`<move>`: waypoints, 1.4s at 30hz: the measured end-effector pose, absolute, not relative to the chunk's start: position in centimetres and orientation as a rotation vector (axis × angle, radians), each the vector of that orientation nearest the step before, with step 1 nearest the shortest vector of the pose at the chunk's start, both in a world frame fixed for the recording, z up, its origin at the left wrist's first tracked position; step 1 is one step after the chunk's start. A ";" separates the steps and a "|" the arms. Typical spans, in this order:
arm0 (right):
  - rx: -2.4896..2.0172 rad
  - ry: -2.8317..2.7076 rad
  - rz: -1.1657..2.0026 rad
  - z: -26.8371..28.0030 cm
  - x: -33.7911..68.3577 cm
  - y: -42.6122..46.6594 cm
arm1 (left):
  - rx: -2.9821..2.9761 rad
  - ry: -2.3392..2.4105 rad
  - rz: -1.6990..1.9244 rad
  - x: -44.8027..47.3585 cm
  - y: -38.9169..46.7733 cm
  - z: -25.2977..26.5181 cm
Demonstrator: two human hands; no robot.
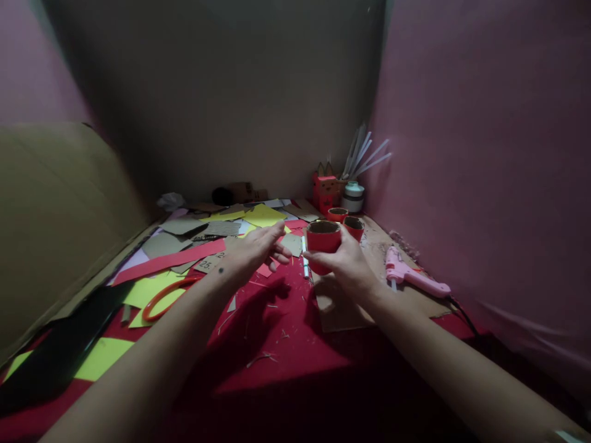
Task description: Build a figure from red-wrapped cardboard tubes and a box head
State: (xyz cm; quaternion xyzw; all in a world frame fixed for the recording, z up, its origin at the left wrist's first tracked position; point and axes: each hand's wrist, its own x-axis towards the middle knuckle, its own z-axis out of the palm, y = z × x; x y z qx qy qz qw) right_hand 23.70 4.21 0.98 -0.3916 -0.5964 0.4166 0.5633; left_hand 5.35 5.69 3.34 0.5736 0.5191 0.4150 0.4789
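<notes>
My right hand is wrapped round a red cardboard cup, its brown open rim facing up; whether it has a bottom is hidden. Just behind it stand two similar red cups, one on the right and one farther back. To the left of the held cup, my left hand hovers above the table with fingers apart and nothing in it. Between the hands a white pen or marker lies on the red cloth. Beneath my right hand is a flat cardboard sheet.
A pink glue gun with a black cord lies on the right. At the back stand a red box with ears, a pale jar and white sticks. Orange-handled scissors, paper and cardboard scraps cover the left.
</notes>
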 end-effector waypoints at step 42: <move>-1.179 -1.354 0.809 -3.9 26.1 1.7 | 1.764 1.565 0.963 6.0 5.3 -2.3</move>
